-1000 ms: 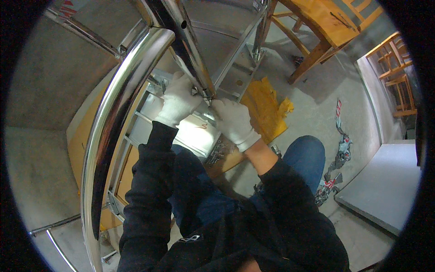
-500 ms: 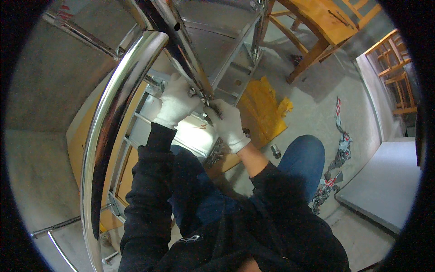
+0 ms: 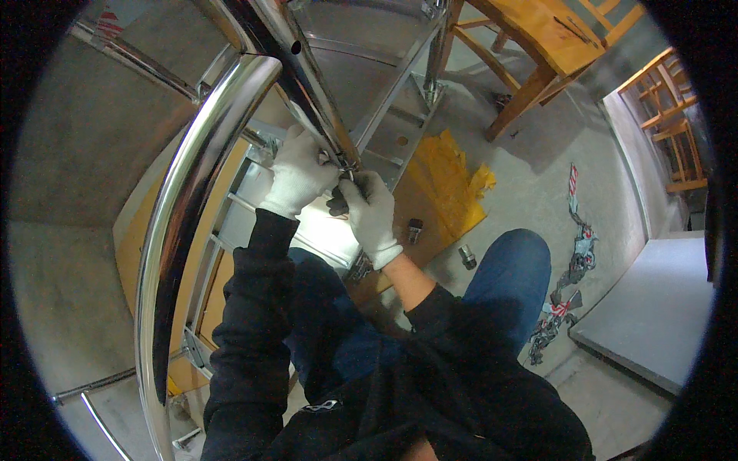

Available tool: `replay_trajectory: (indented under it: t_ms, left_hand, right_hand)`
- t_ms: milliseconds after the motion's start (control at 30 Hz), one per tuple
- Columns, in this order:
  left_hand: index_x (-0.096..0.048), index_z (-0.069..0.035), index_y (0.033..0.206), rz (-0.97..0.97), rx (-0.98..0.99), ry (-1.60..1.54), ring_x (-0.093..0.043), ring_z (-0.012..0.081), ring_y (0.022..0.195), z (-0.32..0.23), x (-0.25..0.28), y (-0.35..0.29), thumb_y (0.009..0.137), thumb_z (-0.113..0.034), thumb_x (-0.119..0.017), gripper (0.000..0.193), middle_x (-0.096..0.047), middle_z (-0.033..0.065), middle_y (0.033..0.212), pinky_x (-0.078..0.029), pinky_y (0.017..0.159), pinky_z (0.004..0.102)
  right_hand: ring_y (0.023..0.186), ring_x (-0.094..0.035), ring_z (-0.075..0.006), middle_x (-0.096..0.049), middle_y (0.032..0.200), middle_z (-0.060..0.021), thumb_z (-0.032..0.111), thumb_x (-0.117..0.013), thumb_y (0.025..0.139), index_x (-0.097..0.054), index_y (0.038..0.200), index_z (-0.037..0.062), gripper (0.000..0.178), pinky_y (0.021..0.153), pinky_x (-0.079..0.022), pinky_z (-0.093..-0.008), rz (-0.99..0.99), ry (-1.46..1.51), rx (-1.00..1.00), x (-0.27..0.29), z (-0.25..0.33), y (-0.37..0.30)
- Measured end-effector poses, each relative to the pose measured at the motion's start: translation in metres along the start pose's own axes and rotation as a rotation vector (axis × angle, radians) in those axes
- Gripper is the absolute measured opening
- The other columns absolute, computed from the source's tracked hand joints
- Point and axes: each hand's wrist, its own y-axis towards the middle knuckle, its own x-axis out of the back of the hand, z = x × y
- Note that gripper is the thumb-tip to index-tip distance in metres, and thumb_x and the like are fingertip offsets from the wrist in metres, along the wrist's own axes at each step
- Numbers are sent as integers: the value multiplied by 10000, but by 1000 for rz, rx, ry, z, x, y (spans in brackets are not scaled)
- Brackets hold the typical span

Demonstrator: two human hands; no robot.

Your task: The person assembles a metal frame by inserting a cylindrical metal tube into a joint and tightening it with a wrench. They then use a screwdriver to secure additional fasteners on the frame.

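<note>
Both my hands wear white knitted gloves and meet at the lower end of a shiny chrome tube (image 3: 319, 96). My left hand (image 3: 302, 175) is closed, its fingers curled against the left side of the tube end; what it grips is hidden. My right hand (image 3: 373, 215) is closed in a pinch just below that end, thumb and fingers on a small metal piece (image 3: 351, 176) too small to name. Under the hands lies a brightly lit white panel (image 3: 327, 234). A thick curved chrome tube (image 3: 173, 223) rises at my left, beside my left forearm.
A yellow cloth (image 3: 447, 188) lies on brown board right of my hands, near two short metal fittings, one a threaded-looking cylinder (image 3: 467, 257). Farther right are crumpled striped tape (image 3: 580, 253) and a grey slab (image 3: 646, 307). A wooden stool (image 3: 538, 46) stands at the far right.
My right hand has shifted slightly left and turned more upright, its fingers closer to the tube end. A metal fitting beside its wrist now shows. The left hand has barely moved.
</note>
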Motion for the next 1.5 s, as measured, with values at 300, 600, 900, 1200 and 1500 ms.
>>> replay_trajectory:
  t_ms: [300,600,900,1200,1500]
  left_hand:
    - [-649,-48,931,-13,-12,-36,-515,357,989,10,-3,1,632,-121,-672,308,-558,156,994,-455,843,411]
    - [-647,-66,939,113,-24,206,-510,364,994,0,8,2,630,-199,-702,341,-542,180,998,-454,856,416]
    - [-640,-94,991,152,-187,202,-489,347,1045,-3,14,5,639,-197,-726,376,-570,164,991,-446,878,414]
    - [-645,-106,1015,169,-104,182,-497,342,1016,6,10,4,635,-184,-751,403,-568,151,984,-451,856,422]
    - [-658,-82,961,151,-110,301,-496,338,1024,-4,15,1,636,-181,-754,353,-564,143,983,-446,868,417]
  right_hand:
    - [538,-484,-56,-547,751,-23,195,-559,929,-557,994,62,147,487,-378,-193,-70,1194,-597,-19,6,-5]
    - [590,-608,-207,-588,761,-106,159,-524,933,-546,1006,-1,177,531,-532,-334,-86,550,-312,-3,10,-15]
    - [623,-657,-218,-647,750,-145,162,-588,880,-599,953,-10,187,582,-504,-329,-25,-574,203,20,13,-6]
    - [735,-631,-321,-640,831,-143,231,-604,848,-625,940,73,184,640,-491,-414,-4,-872,469,25,7,5]
    - [799,-626,-318,-649,880,-107,171,-618,795,-637,955,90,180,681,-503,-394,52,-1221,540,22,17,4]
